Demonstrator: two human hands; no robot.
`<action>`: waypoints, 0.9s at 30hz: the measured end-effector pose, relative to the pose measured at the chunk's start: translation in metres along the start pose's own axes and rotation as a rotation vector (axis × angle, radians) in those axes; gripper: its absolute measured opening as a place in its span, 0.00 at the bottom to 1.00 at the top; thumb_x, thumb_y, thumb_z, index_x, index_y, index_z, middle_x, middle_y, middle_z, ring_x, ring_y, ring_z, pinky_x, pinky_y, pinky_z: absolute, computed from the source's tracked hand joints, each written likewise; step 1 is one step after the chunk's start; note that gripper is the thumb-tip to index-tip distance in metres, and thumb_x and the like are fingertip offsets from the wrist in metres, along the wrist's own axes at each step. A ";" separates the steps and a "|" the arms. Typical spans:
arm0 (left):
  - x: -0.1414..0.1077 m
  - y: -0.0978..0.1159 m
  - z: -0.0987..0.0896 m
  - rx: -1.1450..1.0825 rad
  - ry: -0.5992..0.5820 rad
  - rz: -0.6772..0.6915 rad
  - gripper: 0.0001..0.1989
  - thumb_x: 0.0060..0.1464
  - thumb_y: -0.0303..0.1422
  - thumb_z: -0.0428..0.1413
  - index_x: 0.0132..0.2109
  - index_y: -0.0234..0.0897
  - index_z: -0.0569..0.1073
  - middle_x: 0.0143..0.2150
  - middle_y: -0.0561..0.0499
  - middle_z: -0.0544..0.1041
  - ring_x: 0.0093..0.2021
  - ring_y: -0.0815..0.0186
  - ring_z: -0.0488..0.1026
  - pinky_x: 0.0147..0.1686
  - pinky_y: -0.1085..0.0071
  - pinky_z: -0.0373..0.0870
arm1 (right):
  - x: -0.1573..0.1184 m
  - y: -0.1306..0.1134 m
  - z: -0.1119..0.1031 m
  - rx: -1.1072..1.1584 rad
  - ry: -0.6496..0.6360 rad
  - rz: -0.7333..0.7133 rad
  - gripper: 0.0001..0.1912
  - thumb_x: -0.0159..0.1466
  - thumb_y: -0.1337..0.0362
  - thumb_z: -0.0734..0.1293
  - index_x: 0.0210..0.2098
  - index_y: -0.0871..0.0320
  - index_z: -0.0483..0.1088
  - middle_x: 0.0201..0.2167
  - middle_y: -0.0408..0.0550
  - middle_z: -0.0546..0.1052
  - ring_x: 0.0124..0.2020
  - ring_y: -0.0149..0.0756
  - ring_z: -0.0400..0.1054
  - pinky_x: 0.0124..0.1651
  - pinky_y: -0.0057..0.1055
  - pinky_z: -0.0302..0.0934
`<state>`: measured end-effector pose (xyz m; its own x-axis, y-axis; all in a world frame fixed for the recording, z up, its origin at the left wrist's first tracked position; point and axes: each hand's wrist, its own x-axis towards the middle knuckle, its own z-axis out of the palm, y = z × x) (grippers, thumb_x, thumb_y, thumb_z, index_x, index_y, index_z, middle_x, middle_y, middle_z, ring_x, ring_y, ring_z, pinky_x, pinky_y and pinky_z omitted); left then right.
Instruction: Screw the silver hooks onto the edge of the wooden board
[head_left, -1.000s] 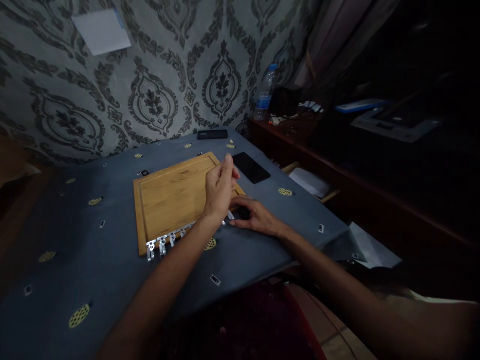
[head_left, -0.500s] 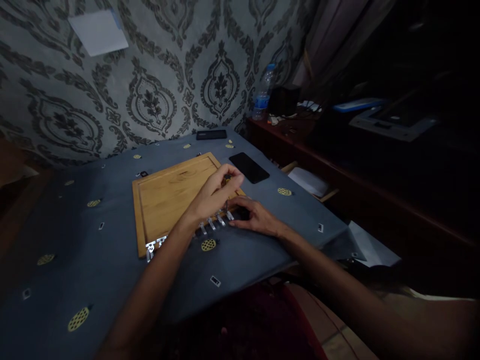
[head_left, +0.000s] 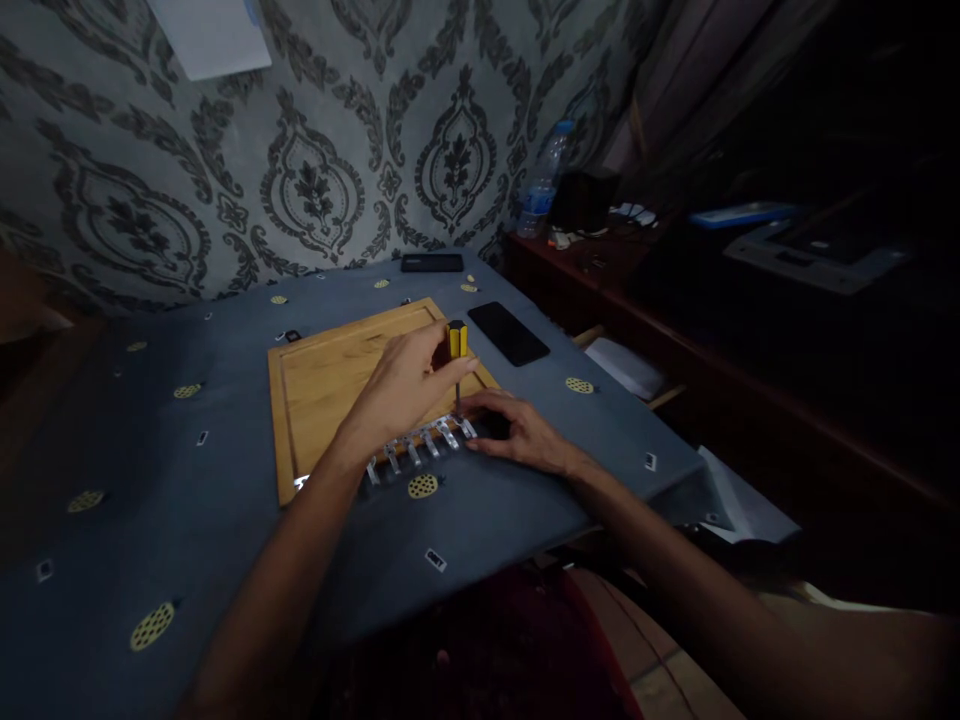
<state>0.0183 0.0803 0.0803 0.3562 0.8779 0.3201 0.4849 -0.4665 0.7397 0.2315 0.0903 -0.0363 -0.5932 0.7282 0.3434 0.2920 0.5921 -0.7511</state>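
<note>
My left hand (head_left: 409, 375) has its thumb and fingers about the yellow and black handle of a screwdriver (head_left: 458, 341). The screwdriver stands upright, its shaft running down to the right end of a metal hook rail (head_left: 427, 437). That rail, with several silver hooks, lies along the near edge of a framed wooden board (head_left: 330, 385). My right hand (head_left: 517, 432) pinches at the rail's right end, index finger by the screwdriver tip and thumb near the last hook. Whether a screw sits under the tip is too small to tell.
A black phone (head_left: 508, 333) lies right of the board, and another dark phone-like object (head_left: 432, 262) lies by the wall. On the dark red desk (head_left: 540, 250) at right stands a plastic bottle (head_left: 546, 180). An open drawer (head_left: 626, 367) holds white paper.
My left hand has shifted slightly left and rolled its grip, so the screwdriver's handle and shaft now show. My right hand stays at the rail's end. The view has tilted slightly.
</note>
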 end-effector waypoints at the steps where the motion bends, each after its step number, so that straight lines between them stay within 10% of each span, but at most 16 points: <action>1: 0.000 0.000 0.000 -0.010 -0.005 -0.016 0.05 0.59 0.33 0.55 0.36 0.36 0.71 0.32 0.53 0.74 0.33 0.66 0.70 0.34 0.69 0.66 | 0.000 -0.001 0.000 -0.003 -0.003 0.004 0.25 0.61 0.52 0.74 0.54 0.54 0.73 0.49 0.53 0.79 0.51 0.46 0.74 0.57 0.46 0.69; 27: 0.000 -0.003 0.015 0.064 0.009 -0.053 0.09 0.58 0.30 0.58 0.32 0.39 0.65 0.29 0.55 0.70 0.31 0.66 0.68 0.31 0.69 0.61 | -0.001 -0.005 -0.001 0.008 0.015 0.027 0.25 0.60 0.52 0.74 0.54 0.54 0.73 0.47 0.52 0.79 0.51 0.45 0.74 0.57 0.48 0.68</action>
<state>0.0284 0.0807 0.0692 0.3222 0.9021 0.2872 0.5530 -0.4255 0.7163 0.2308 0.0867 -0.0322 -0.5739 0.7490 0.3310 0.3016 0.5692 -0.7649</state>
